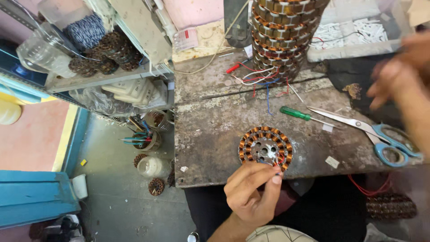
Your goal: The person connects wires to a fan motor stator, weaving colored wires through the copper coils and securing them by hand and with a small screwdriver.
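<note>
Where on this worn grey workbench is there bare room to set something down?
Bare patch: the worn grey workbench left of the round copper-wound stator, out to its left edge. Crowded: the back, with the tall stack of wound stators and loose wires; and the right, with the green-handled screwdriver and blue-handled scissors.

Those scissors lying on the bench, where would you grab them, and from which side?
Take the scissors by the blue handle loops at their right end, coming from above and from the right. They lie flat on the workbench with the closed blades pointing left toward the green screwdriver, so the loops are the blunt, open part. The blurred right hand is nearest.
</note>
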